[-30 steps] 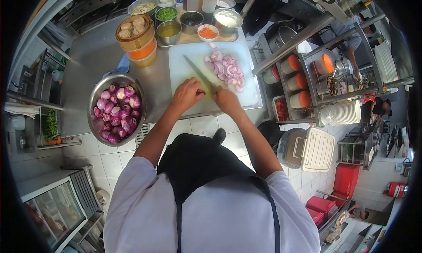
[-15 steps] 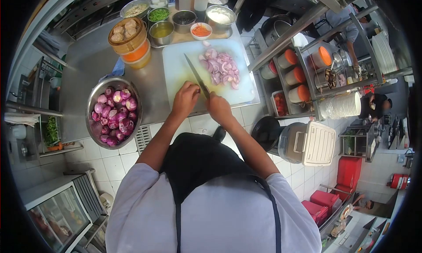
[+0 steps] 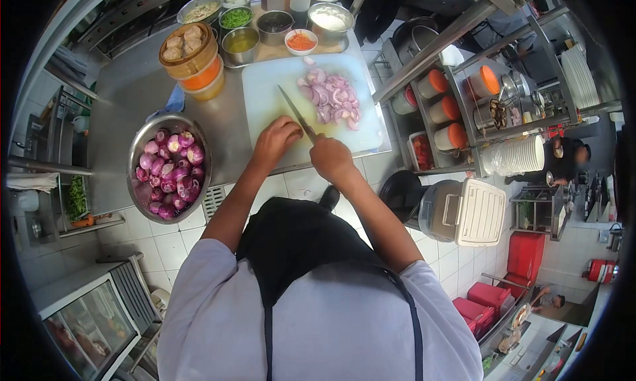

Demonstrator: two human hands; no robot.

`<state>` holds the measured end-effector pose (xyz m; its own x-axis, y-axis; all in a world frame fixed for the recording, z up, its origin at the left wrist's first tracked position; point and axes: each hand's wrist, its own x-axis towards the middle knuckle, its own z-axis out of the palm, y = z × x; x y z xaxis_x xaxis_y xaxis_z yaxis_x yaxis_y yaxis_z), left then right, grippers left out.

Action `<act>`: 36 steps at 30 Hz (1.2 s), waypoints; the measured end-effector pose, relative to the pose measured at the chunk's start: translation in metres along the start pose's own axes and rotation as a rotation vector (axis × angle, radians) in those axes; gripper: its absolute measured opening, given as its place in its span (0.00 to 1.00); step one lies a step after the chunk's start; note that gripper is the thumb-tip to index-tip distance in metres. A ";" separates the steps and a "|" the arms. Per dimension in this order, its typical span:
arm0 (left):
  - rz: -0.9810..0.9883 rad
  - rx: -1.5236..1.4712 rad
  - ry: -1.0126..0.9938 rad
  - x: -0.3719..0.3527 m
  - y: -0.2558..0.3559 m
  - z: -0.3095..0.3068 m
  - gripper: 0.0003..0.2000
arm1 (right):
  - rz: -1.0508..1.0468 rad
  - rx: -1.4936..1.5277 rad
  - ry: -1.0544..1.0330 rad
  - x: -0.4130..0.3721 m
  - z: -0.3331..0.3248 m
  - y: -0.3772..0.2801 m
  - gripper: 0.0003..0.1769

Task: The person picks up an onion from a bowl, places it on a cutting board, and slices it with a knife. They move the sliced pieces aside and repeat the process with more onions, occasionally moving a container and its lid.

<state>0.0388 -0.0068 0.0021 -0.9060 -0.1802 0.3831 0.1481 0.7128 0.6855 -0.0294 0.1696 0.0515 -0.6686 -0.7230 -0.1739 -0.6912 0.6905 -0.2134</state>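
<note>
My right hand (image 3: pixel 331 157) is wrapped round the handle of a kitchen knife (image 3: pixel 296 111). Its blade points away and to the left over a white cutting board (image 3: pixel 262 83). Close to the left side of the blade, my left hand (image 3: pixel 278 139) is curled over the board's near edge; what its fingers hold, if anything, is hidden. Sliced red onion (image 3: pixel 332 97) lies in a loose pile on the board, right of the blade. A steel bowl (image 3: pixel 137 157) of peeled whole red onions (image 3: pixel 169 172) stands at the table's left front.
Behind the board are a bowl of orange shreds (image 3: pixel 301 42), a pot of yellow liquid (image 3: pixel 240 45) and chopped greens (image 3: pixel 236 18). A bamboo steamer with dumplings (image 3: pixel 190 53) stands at back left. Shelving with orange-lidded tubs (image 3: pixel 450 136) and a lidded bin (image 3: pixel 480 212) are on the right.
My left hand has shifted slightly up and left, a little farther from my right hand. The knife stays in my right hand, nearly in place. The view has shifted slightly.
</note>
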 end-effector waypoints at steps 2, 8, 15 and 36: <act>-0.018 -0.031 -0.003 0.001 -0.002 0.004 0.09 | 0.040 0.031 -0.016 -0.004 -0.010 -0.005 0.09; 0.039 -0.053 0.042 0.003 -0.003 0.003 0.09 | 0.055 0.013 0.025 0.003 0.023 -0.003 0.09; 0.050 -0.021 0.128 0.000 -0.003 0.010 0.10 | -0.006 0.067 0.108 0.022 0.014 0.005 0.09; 0.049 0.037 0.090 -0.001 -0.013 0.011 0.08 | 0.061 0.177 0.021 0.025 0.013 -0.003 0.12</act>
<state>0.0339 -0.0083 -0.0141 -0.8585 -0.2038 0.4705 0.1749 0.7462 0.6424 -0.0404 0.1489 0.0349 -0.7144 -0.6782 -0.1724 -0.5915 0.7168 -0.3692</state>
